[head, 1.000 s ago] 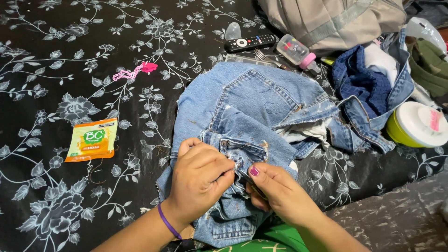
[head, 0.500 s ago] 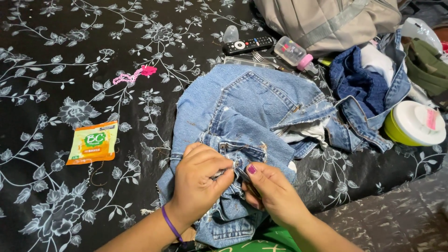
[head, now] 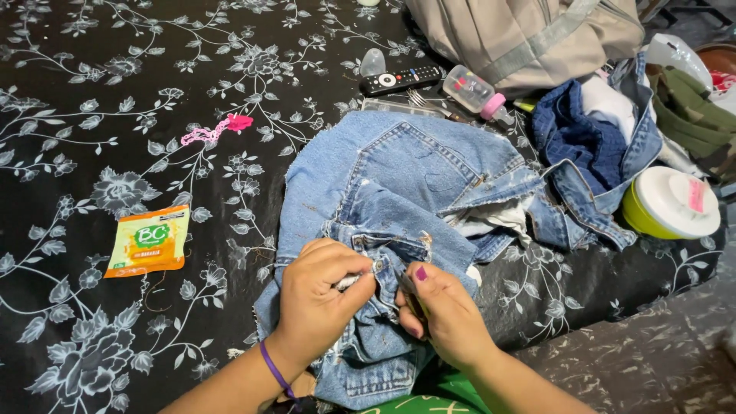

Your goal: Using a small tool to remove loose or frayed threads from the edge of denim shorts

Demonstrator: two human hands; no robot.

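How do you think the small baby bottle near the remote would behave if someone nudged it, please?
The baby bottle lies on its side and looks round, so it would probably roll across the tablecloth. It looks like clear plastic, likely light and not fragile. The fork beside it might stop it.

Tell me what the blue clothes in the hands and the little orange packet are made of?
The jeans look like faded blue denim: woven cotton with raised stitched seams and frayed edges. The orange packet looks like thin glossy plastic or foil, since it shines and has crimped ends. Both hands pinch the denim.
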